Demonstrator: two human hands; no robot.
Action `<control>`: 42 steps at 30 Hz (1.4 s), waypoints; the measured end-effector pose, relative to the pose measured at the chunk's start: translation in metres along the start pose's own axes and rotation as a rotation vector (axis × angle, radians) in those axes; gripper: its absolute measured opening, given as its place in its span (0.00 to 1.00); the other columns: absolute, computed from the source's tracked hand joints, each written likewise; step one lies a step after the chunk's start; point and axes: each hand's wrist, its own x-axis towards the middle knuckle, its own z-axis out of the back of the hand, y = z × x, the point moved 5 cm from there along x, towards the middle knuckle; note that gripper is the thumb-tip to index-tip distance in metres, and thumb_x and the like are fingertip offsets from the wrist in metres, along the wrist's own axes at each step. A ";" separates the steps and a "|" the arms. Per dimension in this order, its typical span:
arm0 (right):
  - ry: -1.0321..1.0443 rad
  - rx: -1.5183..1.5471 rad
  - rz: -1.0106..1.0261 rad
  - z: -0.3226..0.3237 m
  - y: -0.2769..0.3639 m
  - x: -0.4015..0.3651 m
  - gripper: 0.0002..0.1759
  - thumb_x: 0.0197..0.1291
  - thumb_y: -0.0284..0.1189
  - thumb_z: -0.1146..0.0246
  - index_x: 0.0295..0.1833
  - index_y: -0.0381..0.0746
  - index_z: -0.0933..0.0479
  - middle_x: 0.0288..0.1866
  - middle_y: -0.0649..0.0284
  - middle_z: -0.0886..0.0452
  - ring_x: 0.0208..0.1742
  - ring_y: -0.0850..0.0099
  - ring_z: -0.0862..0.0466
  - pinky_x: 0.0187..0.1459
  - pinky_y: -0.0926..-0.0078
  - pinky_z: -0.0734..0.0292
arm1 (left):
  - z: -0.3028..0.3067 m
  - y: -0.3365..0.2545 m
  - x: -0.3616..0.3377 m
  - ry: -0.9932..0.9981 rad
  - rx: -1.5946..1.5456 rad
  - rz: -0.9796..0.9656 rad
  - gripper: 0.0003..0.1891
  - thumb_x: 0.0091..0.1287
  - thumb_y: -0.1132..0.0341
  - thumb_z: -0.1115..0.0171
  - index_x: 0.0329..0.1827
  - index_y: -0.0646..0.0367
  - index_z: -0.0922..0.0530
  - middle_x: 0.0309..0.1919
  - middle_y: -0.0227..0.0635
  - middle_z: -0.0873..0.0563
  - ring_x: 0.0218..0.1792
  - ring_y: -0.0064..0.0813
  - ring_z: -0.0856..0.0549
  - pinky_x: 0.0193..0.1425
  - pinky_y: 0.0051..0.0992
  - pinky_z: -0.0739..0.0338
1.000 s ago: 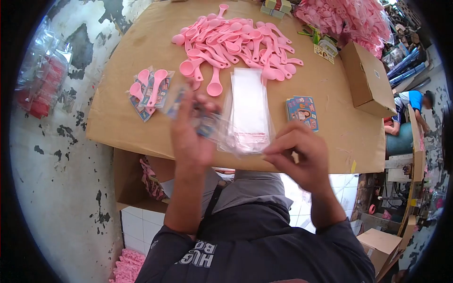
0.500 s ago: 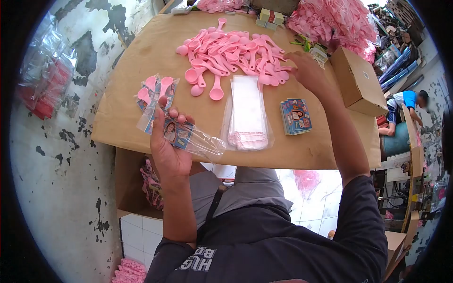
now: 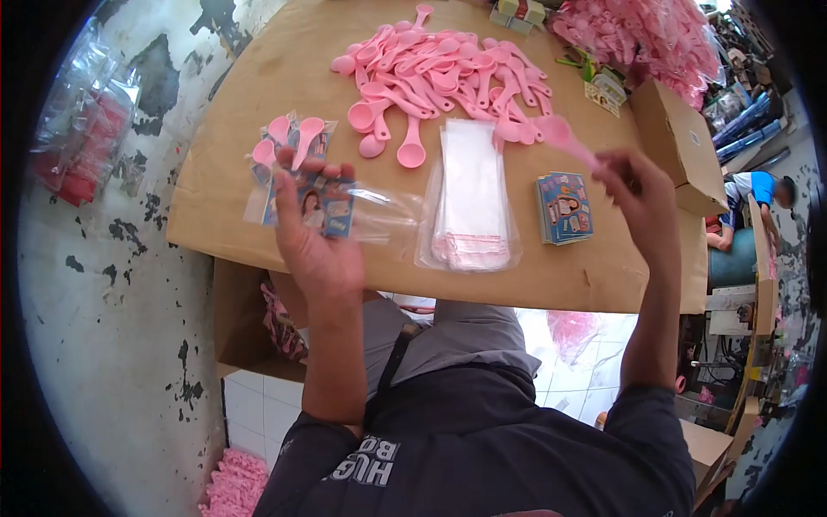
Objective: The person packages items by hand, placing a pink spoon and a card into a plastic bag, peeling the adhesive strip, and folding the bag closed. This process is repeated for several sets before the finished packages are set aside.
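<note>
My left hand is closed on a clear plastic bag with a blue printed card in it; the bag's long end trails to the right. Between the fingers of my right hand is the handle of a pink spoon, its bowl pointing up and left. A heap of pink spoons lies beyond. Between my hands rest a stack of clear bags and a stack of blue cards. Just past my left fingers lie bagged cards with several pink spoons.
An open cardboard box stands at the table's right edge. Behind it is a large bag of pink spoons. Small cards and a green item lie near the back. Another person is at far right. A peeling wall borders the left.
My right hand has come back from the heap's right edge toward me, now carrying a pink spoon. My left hand has shifted slightly with the bag. The view has tilted a little.
</note>
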 end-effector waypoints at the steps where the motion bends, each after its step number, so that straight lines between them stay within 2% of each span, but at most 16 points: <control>1: 0.072 0.225 -0.039 -0.013 0.002 -0.017 0.10 0.72 0.30 0.32 0.53 0.35 0.16 0.39 0.65 0.11 0.35 0.81 0.15 0.37 0.78 0.22 | -0.004 0.005 0.000 0.016 0.004 0.003 0.22 0.81 0.58 0.39 0.71 0.59 0.27 0.46 0.35 0.16 0.49 0.29 0.16 0.70 0.37 0.21; 2: 0.137 0.449 -0.080 -0.025 0.006 -0.032 0.11 0.72 0.30 0.32 0.53 0.35 0.16 0.39 0.69 0.11 0.35 0.84 0.17 0.37 0.81 0.22 | -0.008 0.009 0.001 0.013 0.010 0.005 0.22 0.81 0.58 0.39 0.71 0.59 0.27 0.46 0.35 0.16 0.49 0.29 0.16 0.70 0.37 0.21; 8: 0.377 0.791 -0.218 -0.088 0.035 -0.063 0.12 0.72 0.25 0.32 0.57 0.31 0.18 0.43 0.62 0.10 0.40 0.82 0.15 0.41 0.82 0.21 | -0.031 0.030 -0.003 0.189 0.027 0.055 0.21 0.82 0.56 0.42 0.70 0.59 0.28 0.46 0.35 0.15 0.48 0.29 0.13 0.69 0.40 0.20; 10: 0.378 0.845 -0.209 -0.100 0.040 -0.061 0.13 0.72 0.24 0.32 0.58 0.30 0.18 0.44 0.61 0.11 0.41 0.81 0.15 0.43 0.80 0.19 | -0.034 0.039 -0.008 0.192 0.037 0.127 0.25 0.82 0.53 0.42 0.73 0.59 0.31 0.44 0.36 0.13 0.47 0.29 0.14 0.64 0.42 0.17; 15: 0.352 1.099 -0.120 -0.120 0.059 -0.055 0.14 0.72 0.24 0.32 0.59 0.31 0.20 0.49 0.62 0.13 0.48 0.80 0.14 0.51 0.80 0.17 | -0.039 0.054 -0.021 0.187 -0.015 0.225 0.25 0.82 0.52 0.42 0.72 0.58 0.31 0.44 0.35 0.15 0.46 0.28 0.14 0.63 0.42 0.16; 19: 0.282 1.096 -0.091 -0.133 0.055 -0.056 0.15 0.70 0.22 0.30 0.59 0.33 0.23 0.49 0.63 0.15 0.44 0.81 0.16 0.47 0.82 0.19 | -0.036 0.069 -0.031 0.158 -0.168 0.388 0.25 0.82 0.50 0.44 0.71 0.57 0.31 0.44 0.33 0.16 0.45 0.28 0.14 0.63 0.42 0.16; 21: 0.181 1.054 -0.086 -0.140 0.050 -0.057 0.19 0.67 0.24 0.27 0.58 0.36 0.24 0.48 0.65 0.18 0.40 0.82 0.20 0.42 0.84 0.22 | -0.039 0.073 -0.041 0.169 -0.170 0.431 0.24 0.83 0.50 0.45 0.71 0.57 0.32 0.44 0.33 0.16 0.45 0.28 0.14 0.63 0.41 0.16; 25: 0.045 0.933 0.021 -0.140 0.054 -0.057 0.25 0.62 0.25 0.24 0.61 0.36 0.26 0.48 0.66 0.20 0.42 0.81 0.23 0.42 0.81 0.24 | -0.038 0.079 -0.047 0.200 -0.190 0.535 0.23 0.83 0.51 0.46 0.71 0.56 0.32 0.44 0.35 0.16 0.46 0.28 0.13 0.62 0.42 0.15; 28: -0.117 0.770 0.106 -0.122 0.061 -0.057 0.23 0.59 0.26 0.23 0.58 0.37 0.22 0.55 0.62 0.18 0.52 0.75 0.21 0.49 0.74 0.23 | -0.041 0.078 -0.049 0.213 -0.169 0.568 0.21 0.83 0.53 0.46 0.70 0.57 0.32 0.44 0.36 0.16 0.46 0.29 0.13 0.64 0.43 0.15; 30: -0.175 0.511 0.455 -0.103 0.071 -0.062 0.17 0.59 0.26 0.24 0.54 0.37 0.17 0.63 0.56 0.17 0.61 0.65 0.20 0.58 0.68 0.25 | -0.044 0.076 -0.049 0.208 -0.156 0.585 0.20 0.83 0.54 0.45 0.69 0.57 0.31 0.44 0.37 0.15 0.47 0.30 0.13 0.65 0.43 0.15; 31: -0.060 0.559 0.559 -0.095 0.070 -0.064 0.13 0.61 0.25 0.27 0.52 0.38 0.13 0.71 0.51 0.20 0.69 0.58 0.22 0.63 0.63 0.26 | -0.043 0.075 -0.047 0.188 -0.167 0.602 0.20 0.83 0.55 0.45 0.69 0.57 0.31 0.45 0.38 0.15 0.48 0.32 0.12 0.66 0.44 0.16; 35: -0.164 0.907 0.636 -0.073 0.052 -0.062 0.18 0.61 0.23 0.30 0.57 0.40 0.13 0.73 0.50 0.21 0.73 0.56 0.24 0.65 0.59 0.28 | -0.041 0.067 -0.039 0.176 -0.158 0.613 0.20 0.83 0.56 0.45 0.68 0.59 0.30 0.53 0.44 0.14 0.53 0.36 0.12 0.67 0.47 0.17; 37: -0.241 0.712 0.447 -0.068 0.044 -0.053 0.19 0.63 0.23 0.31 0.60 0.45 0.13 0.75 0.51 0.23 0.77 0.53 0.27 0.69 0.56 0.29 | -0.049 0.064 -0.043 0.145 -0.138 0.646 0.21 0.83 0.55 0.45 0.69 0.60 0.30 0.56 0.46 0.15 0.55 0.38 0.13 0.67 0.48 0.17; 38: -0.241 0.711 0.450 -0.066 0.049 -0.050 0.19 0.63 0.23 0.31 0.60 0.45 0.13 0.75 0.51 0.23 0.77 0.53 0.27 0.69 0.56 0.29 | -0.054 0.063 -0.046 0.112 -0.114 0.680 0.22 0.83 0.55 0.45 0.69 0.61 0.30 0.60 0.49 0.16 0.57 0.39 0.13 0.67 0.49 0.18; 40: -0.191 0.122 0.550 -0.074 0.075 -0.047 0.22 0.63 0.23 0.32 0.62 0.48 0.13 0.76 0.52 0.24 0.79 0.52 0.29 0.73 0.54 0.31 | -0.061 0.065 -0.051 0.148 -0.144 0.725 0.22 0.83 0.54 0.47 0.70 0.61 0.30 0.62 0.50 0.17 0.59 0.39 0.14 0.67 0.48 0.18; 42: -0.159 0.020 0.602 -0.084 0.084 -0.046 0.22 0.61 0.23 0.32 0.61 0.51 0.12 0.78 0.54 0.25 0.81 0.52 0.32 0.76 0.54 0.34 | -0.060 0.068 -0.055 0.181 -0.170 0.773 0.23 0.84 0.53 0.48 0.70 0.62 0.30 0.64 0.51 0.18 0.60 0.40 0.14 0.67 0.47 0.18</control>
